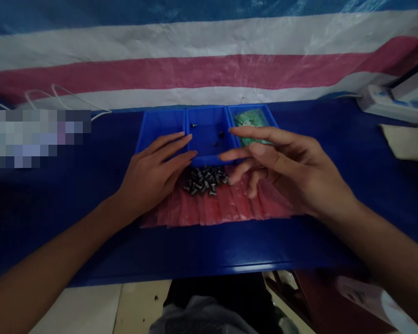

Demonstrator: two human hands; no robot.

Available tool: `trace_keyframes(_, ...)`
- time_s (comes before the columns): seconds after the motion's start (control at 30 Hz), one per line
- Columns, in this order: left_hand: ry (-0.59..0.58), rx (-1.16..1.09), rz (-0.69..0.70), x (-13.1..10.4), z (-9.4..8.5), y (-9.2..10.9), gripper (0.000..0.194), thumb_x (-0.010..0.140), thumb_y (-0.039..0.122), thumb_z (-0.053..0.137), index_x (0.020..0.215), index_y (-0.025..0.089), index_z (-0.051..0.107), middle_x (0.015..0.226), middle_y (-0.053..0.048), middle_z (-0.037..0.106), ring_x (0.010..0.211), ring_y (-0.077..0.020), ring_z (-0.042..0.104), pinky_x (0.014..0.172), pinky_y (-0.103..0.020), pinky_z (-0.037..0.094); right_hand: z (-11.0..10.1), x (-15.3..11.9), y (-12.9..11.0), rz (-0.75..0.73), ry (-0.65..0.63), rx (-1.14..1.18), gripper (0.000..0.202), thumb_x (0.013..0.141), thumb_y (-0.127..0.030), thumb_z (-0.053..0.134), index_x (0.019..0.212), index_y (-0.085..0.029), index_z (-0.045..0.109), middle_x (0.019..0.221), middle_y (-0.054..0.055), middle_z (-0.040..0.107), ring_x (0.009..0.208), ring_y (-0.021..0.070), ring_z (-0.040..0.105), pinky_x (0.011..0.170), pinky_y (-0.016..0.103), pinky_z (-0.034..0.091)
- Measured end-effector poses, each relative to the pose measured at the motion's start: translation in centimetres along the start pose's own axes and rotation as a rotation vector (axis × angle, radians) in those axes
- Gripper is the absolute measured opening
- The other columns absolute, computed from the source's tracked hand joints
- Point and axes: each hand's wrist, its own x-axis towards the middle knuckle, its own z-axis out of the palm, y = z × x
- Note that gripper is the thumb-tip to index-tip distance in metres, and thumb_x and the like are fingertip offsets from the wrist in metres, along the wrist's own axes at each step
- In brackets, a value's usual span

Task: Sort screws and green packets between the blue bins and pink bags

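Screws lay on pink bags at six o'clock of the middle bin, apparently for easy reach, flanked by left hand at nine, right hand at three, both hands' fingers released.

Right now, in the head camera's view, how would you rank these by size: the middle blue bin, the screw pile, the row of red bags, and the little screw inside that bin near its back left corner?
1. Row of red bags, partly covered
2. Middle blue bin
3. Screw pile
4. Little screw
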Motion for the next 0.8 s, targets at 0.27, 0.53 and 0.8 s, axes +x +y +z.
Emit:
trace_keyframes(0.27,0.000,0.001,0.003,0.1,0.0,0.0,0.026,0.110,0.019,0.059,0.130,0.022,0.075,0.147,-0.010,0.072,0.141,-0.0283,0.067,0.116,-0.050,0.061,-0.8,-0.4,1.8,-0.488,-0.276,-1.074,0.025,0.105,-0.010,0.055,0.107,-0.015,0.079,0.104,0.011,0.072,0.086,0.0193,0.075,0.078,0.032,0.064)
trace_keyframes(0.53,0.003,0.012,-0.038,0.1,-0.1,0.2,0.030,0.109,0.022,0.059,0.136,0.026,0.072,0.145,-0.007,0.073,0.139,-0.0278,0.068,0.118,-0.050,0.061,-0.9,-0.4,1.7,-0.462,-0.199,-1.120,0.023,0.108,-0.014,0.056,0.106,-0.020,0.079,0.104,0.009,0.078,0.093,0.0218,0.076,0.085,0.036,0.064)
trace_keyframes(0.8,0.100,0.054,0.018,0.1,-0.1,0.7,0.026,0.108,0.016,0.061,0.130,0.024,0.071,0.140,-0.007,0.076,0.134,-0.0252,0.072,0.111,-0.045,0.065,0.6,-0.7,-0.2,-0.259,0.048,-0.500,0.003,0.099,-0.028,0.078,0.098,-0.026,0.078,0.096,0.004,0.076,0.086,0.0204,0.076,0.077,0.037,0.067)
